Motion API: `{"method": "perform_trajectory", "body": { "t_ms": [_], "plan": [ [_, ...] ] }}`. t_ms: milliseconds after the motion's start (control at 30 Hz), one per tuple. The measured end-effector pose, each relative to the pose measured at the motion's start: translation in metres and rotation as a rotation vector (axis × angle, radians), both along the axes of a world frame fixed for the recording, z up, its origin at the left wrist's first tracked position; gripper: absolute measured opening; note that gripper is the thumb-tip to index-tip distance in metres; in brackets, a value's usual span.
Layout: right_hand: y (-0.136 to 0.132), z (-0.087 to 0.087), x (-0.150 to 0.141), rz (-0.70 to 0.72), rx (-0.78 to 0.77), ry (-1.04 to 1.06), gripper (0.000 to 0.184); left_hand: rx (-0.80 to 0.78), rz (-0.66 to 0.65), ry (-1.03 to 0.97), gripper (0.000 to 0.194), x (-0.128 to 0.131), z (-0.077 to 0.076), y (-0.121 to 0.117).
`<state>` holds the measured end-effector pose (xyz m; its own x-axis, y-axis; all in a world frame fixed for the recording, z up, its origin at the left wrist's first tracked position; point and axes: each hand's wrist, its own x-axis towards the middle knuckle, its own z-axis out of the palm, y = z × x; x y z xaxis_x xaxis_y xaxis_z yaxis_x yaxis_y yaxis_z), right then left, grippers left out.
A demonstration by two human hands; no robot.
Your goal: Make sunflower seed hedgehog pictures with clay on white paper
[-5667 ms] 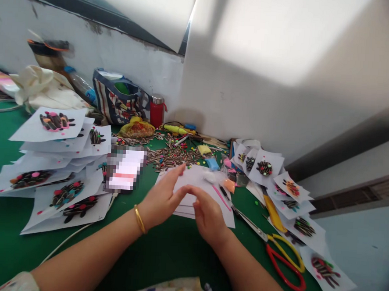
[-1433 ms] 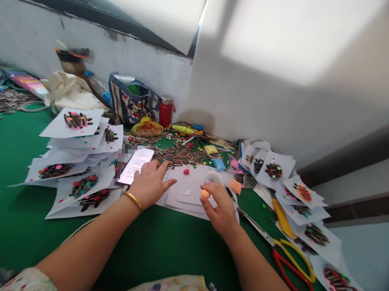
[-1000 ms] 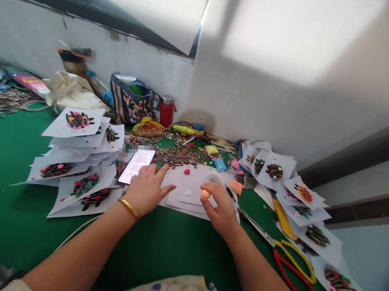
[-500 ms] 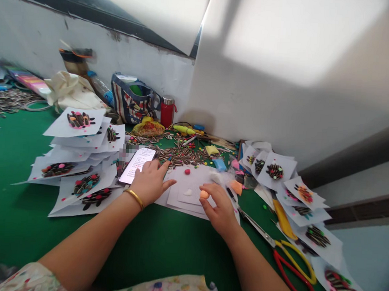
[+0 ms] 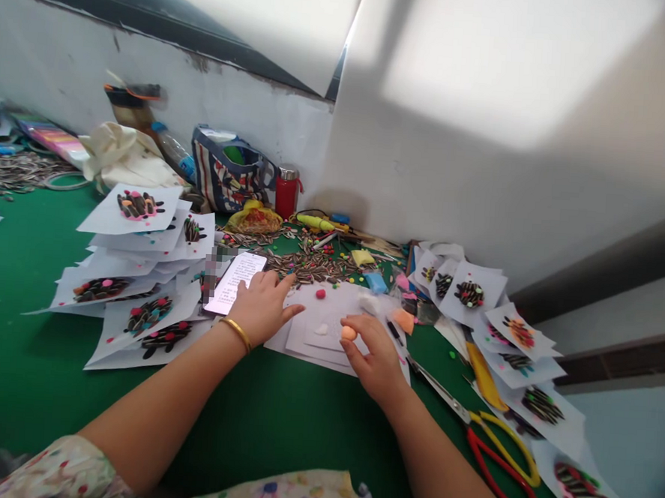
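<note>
Fingers spread, my left hand point(image 5: 261, 308) lies over the right edge of a lit smartphone point(image 5: 232, 284) that shows lines of text. Between thumb and fingertips, my right hand point(image 5: 376, 357) pinches a small orange ball of modelling clay point(image 5: 348, 333). It is held above the right part of a pile of white paper sheets point(image 5: 304, 341). On those sheets rest a red clay ball point(image 5: 321, 294) and a flat white bit of clay point(image 5: 321, 329). A lump of orange clay point(image 5: 403, 320) sits just beyond my right hand.
Stacks of seed-decorated paper cards point(image 5: 140, 267) stand left, more cards point(image 5: 518, 350) right. Large scissors point(image 5: 479, 423) with red and yellow handles lie by my right forearm. Sunflower seeds point(image 5: 314, 264) are heaped behind the sheets. Farther back are a red flask point(image 5: 286, 193) and a striped bag point(image 5: 230, 171).
My hands, earlier close together over the sheets, are now apart. The left has gone to the phone; the right shows the orange ball. Lately the left hand shifts slightly and the phone's text scrolls.
</note>
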<state>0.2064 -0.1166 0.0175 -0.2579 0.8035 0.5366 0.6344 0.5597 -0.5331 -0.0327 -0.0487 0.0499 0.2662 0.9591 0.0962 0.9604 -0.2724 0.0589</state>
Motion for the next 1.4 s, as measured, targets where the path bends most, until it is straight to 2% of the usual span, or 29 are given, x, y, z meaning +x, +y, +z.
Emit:
{"method": "perform_trajectory", "body": {
  "t_ms": [167,300,433,533,733,833,1033,1167,1267,1400],
  "plan": [
    [0.000,-0.001,0.000,0.005,-0.010,-0.002,0.025,-0.022,0.006,0.003,0.069,-0.011,-0.002,-0.004],
    [0.000,-0.003,0.000,0.003,-0.016,-0.001,0.025,-0.013,-0.053,0.030,0.069,-0.011,0.011,-0.020],
    [0.001,-0.004,0.000,0.007,-0.008,0.000,0.026,0.034,-0.139,-0.017,0.062,0.004,0.020,-0.032],
    [0.001,-0.005,0.000,0.011,-0.003,0.001,0.027,0.048,-0.222,-0.072,0.056,0.017,0.018,-0.033],
    [0.002,-0.005,-0.001,0.000,-0.009,0.002,0.031,0.061,-0.243,-0.098,0.050,0.032,0.005,-0.034],
    [0.002,-0.005,-0.001,-0.006,-0.015,0.012,0.033,0.075,-0.214,-0.073,0.052,0.031,0.001,-0.031],
    [0.002,-0.005,-0.002,0.002,-0.020,-0.001,0.032,0.060,-0.018,-0.043,0.056,0.013,-0.002,-0.008],
    [0.002,-0.005,-0.002,-0.001,-0.021,-0.007,0.030,-0.013,0.074,-0.066,0.061,-0.002,-0.002,0.005],
    [0.002,-0.005,-0.002,-0.003,-0.027,-0.005,0.029,-0.058,0.078,-0.054,0.064,-0.008,0.001,0.002],
    [0.002,-0.006,-0.002,0.003,-0.037,-0.008,0.030,-0.053,0.044,-0.009,0.066,-0.004,0.008,-0.014]
  ]
}}
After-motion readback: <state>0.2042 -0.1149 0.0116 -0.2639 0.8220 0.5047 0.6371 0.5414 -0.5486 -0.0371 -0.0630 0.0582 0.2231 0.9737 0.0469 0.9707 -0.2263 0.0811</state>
